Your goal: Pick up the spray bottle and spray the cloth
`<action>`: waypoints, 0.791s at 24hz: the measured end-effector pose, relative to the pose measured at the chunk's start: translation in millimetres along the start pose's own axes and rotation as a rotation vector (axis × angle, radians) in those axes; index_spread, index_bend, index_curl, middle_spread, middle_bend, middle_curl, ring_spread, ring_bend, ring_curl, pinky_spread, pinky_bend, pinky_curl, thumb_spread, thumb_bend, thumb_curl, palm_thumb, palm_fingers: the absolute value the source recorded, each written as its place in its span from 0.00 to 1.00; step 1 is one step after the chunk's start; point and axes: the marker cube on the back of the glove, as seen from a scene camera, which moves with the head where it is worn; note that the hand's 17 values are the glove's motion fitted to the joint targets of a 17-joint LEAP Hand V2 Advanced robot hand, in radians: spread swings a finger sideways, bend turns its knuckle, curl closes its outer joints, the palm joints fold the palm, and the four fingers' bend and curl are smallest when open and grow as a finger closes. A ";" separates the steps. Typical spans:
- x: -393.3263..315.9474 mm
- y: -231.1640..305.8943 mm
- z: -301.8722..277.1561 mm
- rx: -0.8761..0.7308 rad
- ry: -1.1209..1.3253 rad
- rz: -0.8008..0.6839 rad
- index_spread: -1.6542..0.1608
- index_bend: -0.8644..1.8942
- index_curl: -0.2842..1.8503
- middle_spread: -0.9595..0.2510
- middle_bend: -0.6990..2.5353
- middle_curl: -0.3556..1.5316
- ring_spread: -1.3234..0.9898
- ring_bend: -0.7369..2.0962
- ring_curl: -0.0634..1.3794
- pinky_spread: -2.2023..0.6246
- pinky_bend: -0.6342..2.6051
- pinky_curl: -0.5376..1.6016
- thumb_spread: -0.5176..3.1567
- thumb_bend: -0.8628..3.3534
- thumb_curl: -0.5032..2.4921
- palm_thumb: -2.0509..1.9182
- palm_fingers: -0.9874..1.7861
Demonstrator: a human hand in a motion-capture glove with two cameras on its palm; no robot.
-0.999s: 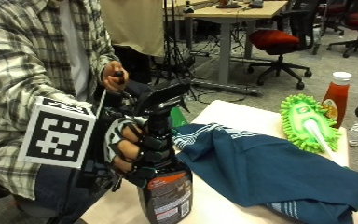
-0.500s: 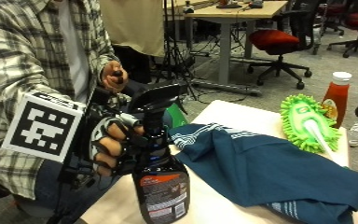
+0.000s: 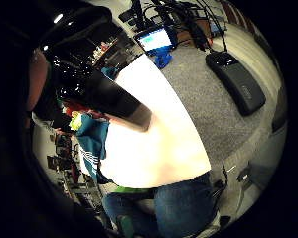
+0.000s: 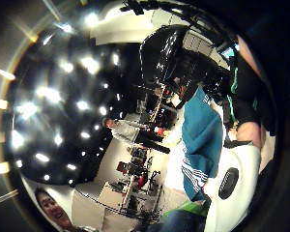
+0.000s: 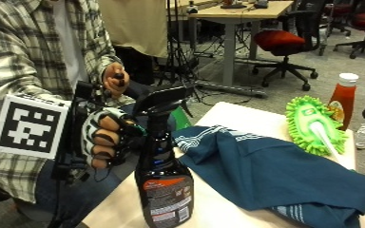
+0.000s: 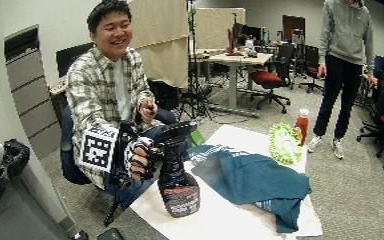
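1. While the fingers (image 5: 104, 142) of the gloved right hand (image 5: 106, 137) are curled, they close around the neck of the spray bottle (image 5: 162, 190), just under its black trigger head.
2. This bottle is dark, with an orange and white label low on its body, and it stands upright near the front edge of the white table (image 5: 245, 116); whether its base rests on the table or is just above it cannot be told.
3. Just beside the bottle, the teal cloth (image 5: 277, 178) with white stripes lies crumpled across the middle of the table.
4. Beyond the cloth, a green fluffy duster (image 5: 314, 126) lies at the far side of the table, and a red sauce bottle (image 5: 342, 99) with a white cap stands next to it.
5. The person's bare hand (image 5: 115, 80) is raised near the chest and holds a small dark object.
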 end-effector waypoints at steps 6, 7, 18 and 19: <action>-4.2 10.5 -14.4 0.010 0.006 -0.035 0.77 0.38 0.32 0.64 0.33 0.48 0.48 0.48 0.40 0.76 0.33 0.47 0.43 0.23 0.33 0.80 0.75; -4.3 11.4 -15.7 0.008 0.010 -0.040 0.77 0.38 0.32 0.63 0.33 0.48 0.48 0.48 0.41 0.76 0.33 0.47 0.43 0.23 0.33 0.80 0.75; -3.2 -10.9 -0.7 -0.121 0.035 -0.014 0.76 0.35 0.32 0.69 0.31 0.48 0.51 0.42 0.39 0.81 0.29 0.47 0.41 0.20 0.34 0.78 0.59; -2.1 -14.6 2.8 -0.142 0.031 -0.002 0.76 0.35 0.32 0.69 0.31 0.47 0.51 0.41 0.39 0.81 0.29 0.47 0.41 0.20 0.34 0.78 0.57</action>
